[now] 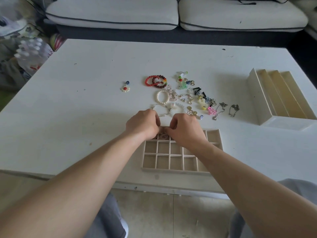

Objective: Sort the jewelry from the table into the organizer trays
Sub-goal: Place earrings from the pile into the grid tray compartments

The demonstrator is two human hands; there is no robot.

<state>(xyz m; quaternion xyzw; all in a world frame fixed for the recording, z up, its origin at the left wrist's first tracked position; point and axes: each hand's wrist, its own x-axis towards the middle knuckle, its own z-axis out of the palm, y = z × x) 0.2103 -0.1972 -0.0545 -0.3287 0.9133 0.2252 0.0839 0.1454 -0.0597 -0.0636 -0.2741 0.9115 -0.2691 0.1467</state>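
Note:
A beige grid tray (181,170) lies near the table's front edge. My left hand (143,124) and my right hand (185,129) meet over its back row, fingers curled and fingertips together. They pinch a pale pink beaded piece (163,136) that sits in a back compartment, mostly hidden by the fingers. Loose jewelry lies just beyond: red bead bracelets (155,81), a pearl bracelet (163,97), a flower pendant (125,88), a heap of earrings (193,95) and two thin chains (220,109).
A cream stepped organizer (257,98) with long slots stands at the table's right side. A white sofa (111,14) runs along the far edge. A pack of water bottles (32,48) and bags stand on the floor at left. My knees are under the front edge.

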